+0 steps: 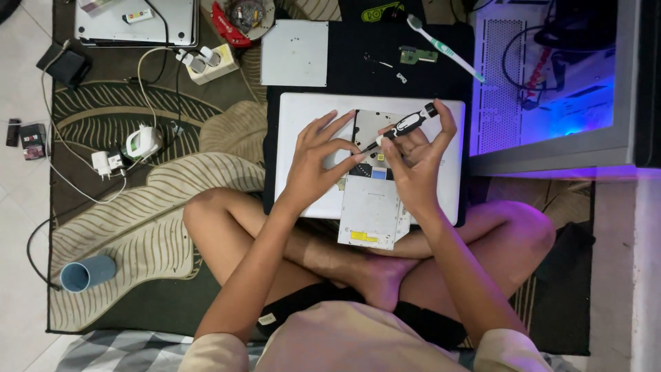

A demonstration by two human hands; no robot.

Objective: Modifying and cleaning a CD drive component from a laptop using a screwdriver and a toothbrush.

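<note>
Pinched in the right hand (416,162), a slim black-and-white plastic-handled screwdriver (403,126) slants down toward the left hand (313,162); that hand's grip is spread, fingertips steadying the tip; beneath both, a flat silver metal optical drive (372,210) lies on a white laptop shell (303,114) across the person's crossed legs, over a leaf-patterned rug (138,207).

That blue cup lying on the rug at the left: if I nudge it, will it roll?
Probably. The blue cup lies on its side, so its round wall should roll, likely curving since it seems tapered. The patterned rug may slow it. It looks like light plastic.
</note>
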